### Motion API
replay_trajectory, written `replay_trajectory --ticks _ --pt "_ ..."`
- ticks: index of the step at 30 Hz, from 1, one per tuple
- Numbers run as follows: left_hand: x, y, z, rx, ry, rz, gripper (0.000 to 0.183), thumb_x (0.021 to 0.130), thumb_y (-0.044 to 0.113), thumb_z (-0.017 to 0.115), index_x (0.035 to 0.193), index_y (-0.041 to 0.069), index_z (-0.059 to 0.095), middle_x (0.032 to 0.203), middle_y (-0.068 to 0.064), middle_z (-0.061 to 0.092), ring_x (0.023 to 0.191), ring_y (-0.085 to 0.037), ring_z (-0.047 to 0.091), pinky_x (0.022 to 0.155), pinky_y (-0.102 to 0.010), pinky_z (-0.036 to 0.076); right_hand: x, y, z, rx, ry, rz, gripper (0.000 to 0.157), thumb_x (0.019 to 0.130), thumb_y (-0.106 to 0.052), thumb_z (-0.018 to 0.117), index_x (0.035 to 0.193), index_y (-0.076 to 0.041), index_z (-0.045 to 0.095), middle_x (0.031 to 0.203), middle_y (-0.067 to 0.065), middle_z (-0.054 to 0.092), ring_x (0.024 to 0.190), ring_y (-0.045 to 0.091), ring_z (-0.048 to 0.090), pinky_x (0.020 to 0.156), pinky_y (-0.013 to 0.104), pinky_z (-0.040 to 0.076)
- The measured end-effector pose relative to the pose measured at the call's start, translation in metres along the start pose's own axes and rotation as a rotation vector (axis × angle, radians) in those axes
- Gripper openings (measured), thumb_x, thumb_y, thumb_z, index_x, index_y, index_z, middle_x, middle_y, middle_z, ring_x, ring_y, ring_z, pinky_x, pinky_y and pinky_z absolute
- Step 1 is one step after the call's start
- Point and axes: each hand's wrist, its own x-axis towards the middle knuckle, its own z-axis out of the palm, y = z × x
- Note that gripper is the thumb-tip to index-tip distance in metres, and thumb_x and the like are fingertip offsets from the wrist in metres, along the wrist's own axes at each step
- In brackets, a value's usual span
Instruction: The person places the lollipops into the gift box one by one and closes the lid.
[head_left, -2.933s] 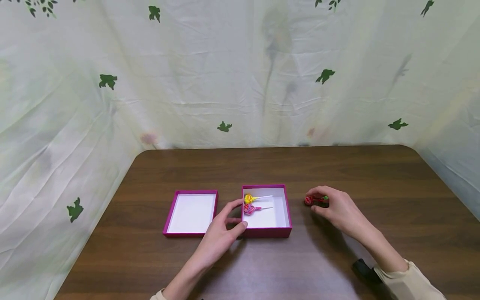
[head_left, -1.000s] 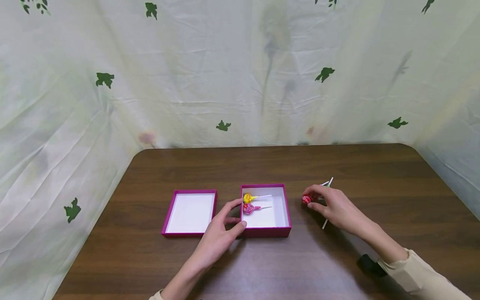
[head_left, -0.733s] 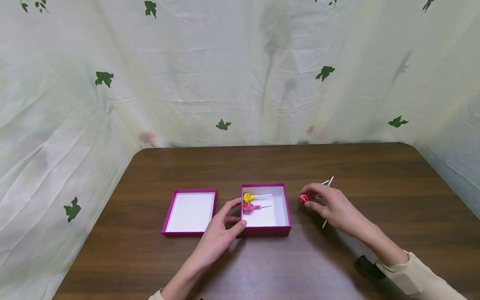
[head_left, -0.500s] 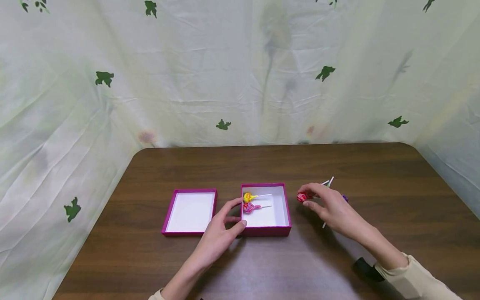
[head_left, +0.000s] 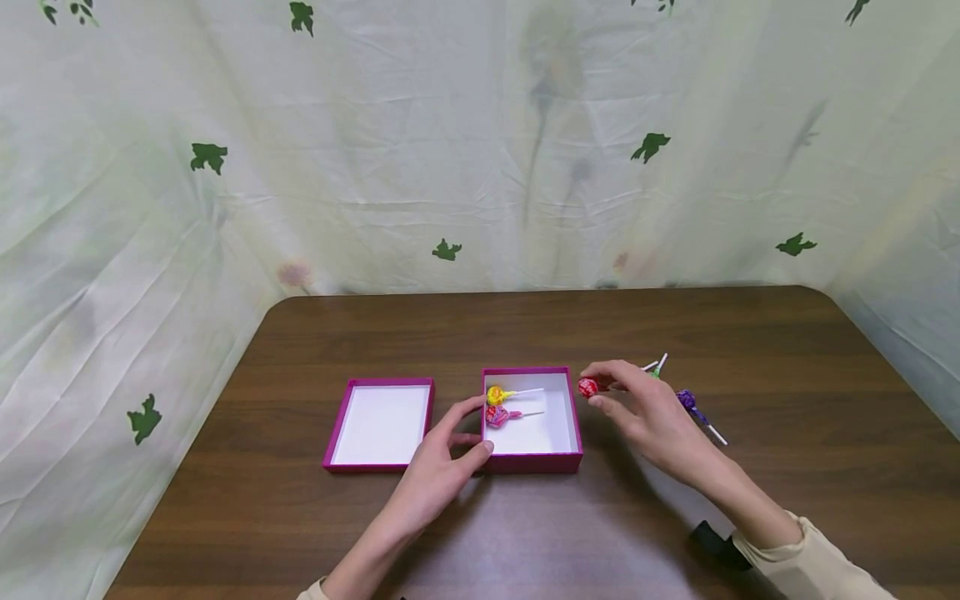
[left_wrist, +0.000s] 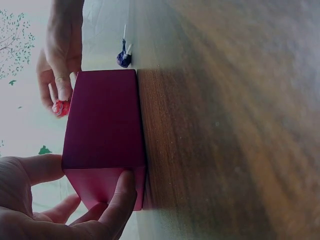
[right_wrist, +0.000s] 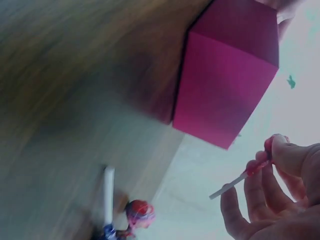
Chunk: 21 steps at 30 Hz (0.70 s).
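My right hand [head_left: 651, 417] pinches a red-wrapped lollipop [head_left: 587, 387] between thumb and fingers, just right of the magenta box [head_left: 528, 463]. In the right wrist view the white stick of this red lollipop [right_wrist: 253, 167] trails back beneath the fingers. Bent fingers and thumb of my left hand [head_left: 438, 467] hold the box at its left side, the thumb at the near corner. Inside the white-lined box a yellow lollipop [head_left: 497, 395] and a pink lollipop [head_left: 498, 416] lie side by side, heads toward the left wall, sticks pointing right.
Left of the box lies its lid [head_left: 378, 425], white inside up. A purple lollipop [head_left: 687, 400] lies behind the right hand. White sticks, one with a green wrapper [head_left: 657, 372], show past that hand, their heads hidden. A leaf-patterned curtain [head_left: 465, 167] hangs behind the wooden table [head_left: 420, 333].
My right hand has picked out the red lollipop and carried it left toward the box, uncovering the purple lollipop. The left hand and the box have stayed in place.
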Motion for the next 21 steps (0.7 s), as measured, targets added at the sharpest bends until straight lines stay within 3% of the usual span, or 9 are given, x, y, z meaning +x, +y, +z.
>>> replay_trajectory --ticks 6,12,21 --pt "-0.001 -0.001 0.0 -0.003 0.0 0.003 0.053 0.093 0.019 0.066 0.143 0.026 0.049 0.146 -0.001 0.046 0.114 -0.027 0.058 0.077 -0.036 0.054 0.004 -0.011 0.005 0.023 0.016 0.003 0.032 0.089 -0.004 0.071 0.117 -0.017 0.063 0.111 -0.014 0.062 0.102 0.009 0.059 0.09 0.035 0.049" --pt "0.0 -0.001 -0.001 0.002 -0.001 -0.002 0.053 0.094 0.02 0.066 0.143 0.026 0.048 0.146 -0.001 0.045 0.114 -0.028 0.058 0.077 -0.037 0.054 0.006 -0.021 0.009 0.053 0.024 0.01 0.033 0.089 -0.006 0.072 0.116 -0.023 0.063 0.108 -0.017 0.063 0.099 0.008 0.06 0.088 0.036 0.05" --pt "0.0 -0.001 -0.001 -0.002 -0.005 -0.004 0.053 0.094 0.02 0.065 0.144 0.025 0.048 0.146 -0.001 0.045 0.115 -0.028 0.058 0.078 -0.037 0.054 0.01 -0.031 0.019 0.164 0.026 0.0 0.029 0.092 -0.01 0.069 0.118 -0.021 0.063 0.106 -0.013 0.065 0.097 0.011 0.063 0.087 0.033 0.052"
